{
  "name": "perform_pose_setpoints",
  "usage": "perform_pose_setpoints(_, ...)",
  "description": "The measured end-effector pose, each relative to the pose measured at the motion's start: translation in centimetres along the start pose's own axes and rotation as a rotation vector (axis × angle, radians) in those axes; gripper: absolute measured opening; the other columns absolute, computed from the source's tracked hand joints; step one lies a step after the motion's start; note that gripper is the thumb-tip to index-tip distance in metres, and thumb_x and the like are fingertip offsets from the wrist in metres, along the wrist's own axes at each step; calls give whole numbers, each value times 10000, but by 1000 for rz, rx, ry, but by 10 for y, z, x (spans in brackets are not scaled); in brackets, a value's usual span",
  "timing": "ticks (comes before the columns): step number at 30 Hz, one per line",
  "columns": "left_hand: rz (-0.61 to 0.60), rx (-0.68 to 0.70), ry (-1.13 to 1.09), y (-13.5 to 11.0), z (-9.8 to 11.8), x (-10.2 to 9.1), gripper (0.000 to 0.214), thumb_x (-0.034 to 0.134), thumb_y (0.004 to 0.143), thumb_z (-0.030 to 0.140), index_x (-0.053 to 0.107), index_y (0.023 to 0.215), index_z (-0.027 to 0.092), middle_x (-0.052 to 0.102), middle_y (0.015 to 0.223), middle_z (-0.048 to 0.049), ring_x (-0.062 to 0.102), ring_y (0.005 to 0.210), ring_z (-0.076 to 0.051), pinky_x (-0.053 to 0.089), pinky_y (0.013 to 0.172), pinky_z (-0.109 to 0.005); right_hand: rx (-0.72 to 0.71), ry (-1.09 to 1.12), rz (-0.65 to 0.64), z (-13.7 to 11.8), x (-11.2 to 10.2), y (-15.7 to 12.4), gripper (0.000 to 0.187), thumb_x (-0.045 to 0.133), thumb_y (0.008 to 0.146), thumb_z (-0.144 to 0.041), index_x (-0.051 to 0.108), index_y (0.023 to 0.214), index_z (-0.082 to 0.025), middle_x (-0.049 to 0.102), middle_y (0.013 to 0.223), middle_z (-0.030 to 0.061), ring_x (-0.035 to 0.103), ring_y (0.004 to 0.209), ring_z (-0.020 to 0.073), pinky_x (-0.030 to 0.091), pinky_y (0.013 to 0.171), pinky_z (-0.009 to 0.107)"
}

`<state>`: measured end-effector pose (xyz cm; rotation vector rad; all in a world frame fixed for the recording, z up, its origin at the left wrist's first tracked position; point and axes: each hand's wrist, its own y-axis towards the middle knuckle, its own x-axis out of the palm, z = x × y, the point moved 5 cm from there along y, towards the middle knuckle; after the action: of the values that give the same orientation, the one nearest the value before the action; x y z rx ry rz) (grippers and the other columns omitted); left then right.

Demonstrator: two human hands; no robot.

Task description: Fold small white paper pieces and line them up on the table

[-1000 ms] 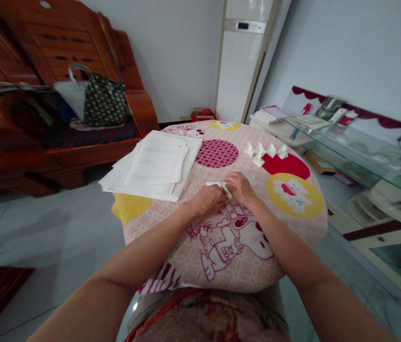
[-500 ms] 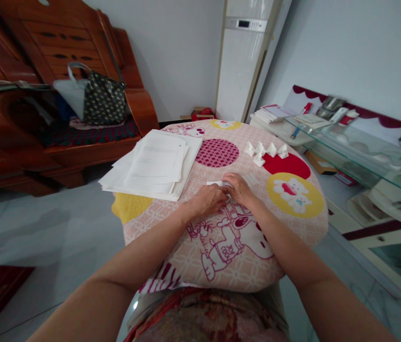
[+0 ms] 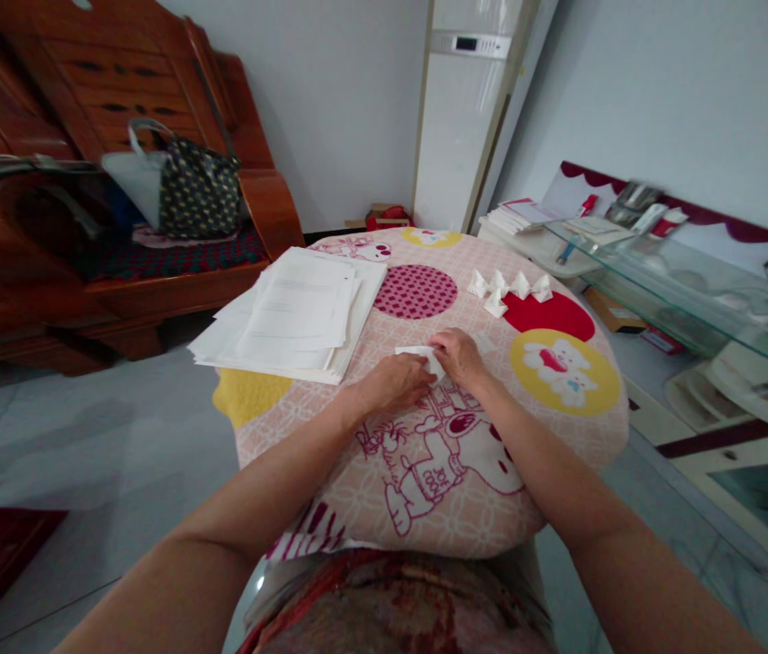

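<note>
A small piece of white paper (image 3: pixel 433 361) lies on the tablecloth between my hands, partly covered by fingers. My left hand (image 3: pixel 397 381) grips its left side with curled fingers. My right hand (image 3: pixel 458 357) pinches its right edge between thumb and fingers. Beyond my right hand stand several small folded white paper shapes (image 3: pixel 495 302) with pointed tips, grouped together. To the left lies a stack of white paper sheets (image 3: pixel 298 313), loosely piled, some with printed lines.
The round table has a pink patterned tablecloth (image 3: pixel 335 509). A glass shelf (image 3: pixel 683 295) with cups and papers runs along the right. A wooden sofa (image 3: pixel 274 213) with a dark patterned bag (image 3: pixel 198 191) stands at the left, a white upright cabinet unit (image 3: pixel 455 136) at the back.
My hands have drawn slightly apart, and more of the white paper shows between them. The stack and the folded shapes have stayed in place.
</note>
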<state>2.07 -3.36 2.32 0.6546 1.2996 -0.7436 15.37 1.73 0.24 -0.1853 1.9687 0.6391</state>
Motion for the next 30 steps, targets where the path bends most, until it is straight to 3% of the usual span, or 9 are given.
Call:
perform_pose_setpoints(4, -7, 12, -5, -3, -3, -3, 257, 572, 937, 216, 750, 1122, 218, 699, 1063, -102, 670, 902, -186, 526, 834, -303, 84, -52, -5, 2, -2, -1, 177, 561, 854, -111, 707, 777, -175, 680, 811, 85, 574, 820, 232, 416, 774, 332)
perform_pose_setpoints(10, -31, -64, 69, -5, -1, -1, 295, 578, 950, 252, 725, 1205, 242, 708, 1148, -114, 693, 990, -222, 537, 881, -338, 11, -111, 39, -11, -9, -6, 199, 512, 893, -106, 676, 807, -180, 670, 826, 96, 549, 830, 237, 400, 768, 330)
perform_pose_setpoints(19, 62, -83, 45, -10, -4, 9, 244, 617, 937, 275, 748, 1143, 261, 744, 1025, -84, 670, 1101, -241, 504, 958, -353, -8, -149, -46, -13, -10, -14, 185, 499, 918, -115, 669, 885, -179, 680, 851, 97, 561, 825, 238, 387, 737, 322)
perform_pose_setpoints(23, 74, -157, 95, -12, 1, 3, 270, 578, 956, 274, 746, 1164, 235, 716, 1096, -131, 680, 1041, -257, 516, 917, -381, 8, -149, -42, -12, -10, -17, 199, 491, 924, -106, 673, 895, -179, 684, 865, 92, 569, 828, 231, 385, 725, 313)
perform_pose_setpoints(27, 104, -126, 104, -13, 7, -3, 240, 620, 925, 242, 759, 1118, 207, 709, 1109, -148, 650, 1105, -272, 498, 981, -401, 4, -144, -38, -12, -10, -18, 196, 497, 922, -98, 677, 894, -171, 690, 873, 99, 580, 838, 232, 389, 731, 314)
perform_pose_setpoints(30, 83, -116, 103, -12, 8, -2, 228, 610, 931, 222, 751, 1105, 186, 720, 1046, -143, 668, 1042, -256, 512, 949, -383, 2, -126, -38, -11, -9, -18, 192, 507, 913, -96, 677, 872, -176, 691, 866, 96, 581, 839, 232, 392, 734, 315)
